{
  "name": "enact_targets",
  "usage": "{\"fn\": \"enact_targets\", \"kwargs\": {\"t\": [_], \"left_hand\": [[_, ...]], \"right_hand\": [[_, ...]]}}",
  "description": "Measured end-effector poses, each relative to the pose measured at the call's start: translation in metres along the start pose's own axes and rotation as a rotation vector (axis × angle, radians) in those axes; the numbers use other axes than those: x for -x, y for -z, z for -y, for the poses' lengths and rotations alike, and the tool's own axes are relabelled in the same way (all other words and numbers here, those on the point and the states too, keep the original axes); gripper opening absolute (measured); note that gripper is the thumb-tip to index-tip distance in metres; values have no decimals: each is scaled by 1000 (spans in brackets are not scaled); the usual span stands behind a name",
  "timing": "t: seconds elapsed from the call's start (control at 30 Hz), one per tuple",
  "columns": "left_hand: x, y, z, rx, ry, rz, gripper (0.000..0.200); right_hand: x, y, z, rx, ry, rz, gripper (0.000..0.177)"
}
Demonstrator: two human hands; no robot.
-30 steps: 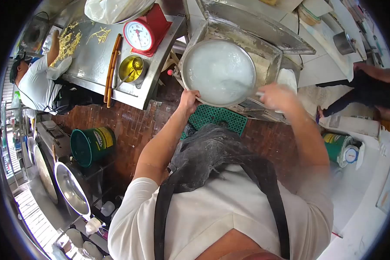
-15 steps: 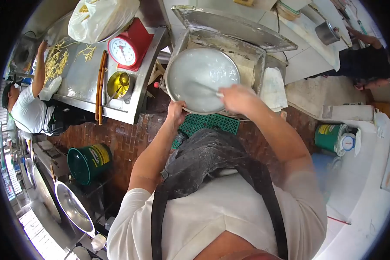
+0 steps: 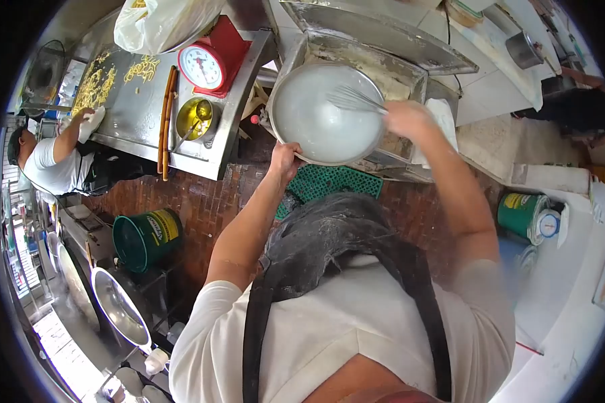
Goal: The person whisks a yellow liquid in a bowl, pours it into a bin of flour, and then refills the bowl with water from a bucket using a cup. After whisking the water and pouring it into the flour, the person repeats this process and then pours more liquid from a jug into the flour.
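A wide metal bowl (image 3: 276, 127) of milky, thin liquid sits over an open metal bin (image 3: 418, 91) with its lid tipped back. My left hand (image 3: 286, 158) grips the bowl's near-left rim, thumb on top. In my right hand (image 3: 409, 121), fingers wrapped round the handle, is a wire whisk (image 3: 357, 99). The whisk's wires reach over the right half of the bowl, at the liquid. A whitish cloth (image 3: 441, 114) hangs at the bin's right edge, just behind my right hand.
At left, a steel table (image 3: 131, 111) carries a red dial scale (image 3: 230, 55), a pot of yellow oil (image 3: 196, 119), two long wooden sticks (image 3: 167, 121) and noodle-like strips (image 3: 95, 84). A co-worker (image 3: 54, 158) stands beside it. Green buckets (image 3: 148, 238) and a green mat (image 3: 333, 181) are on the floor.
My right hand has moved right with the whisk, whose wires now show above the liquid. My left hand still holds the rim. The co-worker's hand at the left table has come lower.
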State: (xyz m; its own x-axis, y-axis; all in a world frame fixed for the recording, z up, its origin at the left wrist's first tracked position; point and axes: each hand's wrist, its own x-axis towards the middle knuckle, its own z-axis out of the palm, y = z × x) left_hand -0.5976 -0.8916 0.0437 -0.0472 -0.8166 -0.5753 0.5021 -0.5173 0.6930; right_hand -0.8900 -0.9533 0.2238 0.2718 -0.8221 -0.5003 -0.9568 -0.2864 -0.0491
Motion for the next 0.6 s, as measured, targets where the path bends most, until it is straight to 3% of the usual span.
{"fn": "enact_targets", "kwargs": {"t": [0.03, 0.13, 0.23, 0.27, 0.33, 0.6], "left_hand": [[-3, 1, -1, 7, -9, -5, 64], [-6, 6, 4, -20, -19, -19, 63], [-5, 5, 5, -38, 0, 18, 61], [1, -3, 1, 3, -7, 6, 59], [5, -11, -3, 23, -24, -11, 60], [28, -40, -19, -46, -44, -80, 57]], "right_hand": [[1, 11, -6, 55, -104, 193, 30], [52, -9, 12, 54, 73, 126, 31], [31, -12, 49, -156, 38, 88, 34], [16, -30, 39, -165, 34, 88, 34], [-10, -65, 11, -270, -138, -170, 37], [60, -97, -65, -421, -143, -184, 46]]}}
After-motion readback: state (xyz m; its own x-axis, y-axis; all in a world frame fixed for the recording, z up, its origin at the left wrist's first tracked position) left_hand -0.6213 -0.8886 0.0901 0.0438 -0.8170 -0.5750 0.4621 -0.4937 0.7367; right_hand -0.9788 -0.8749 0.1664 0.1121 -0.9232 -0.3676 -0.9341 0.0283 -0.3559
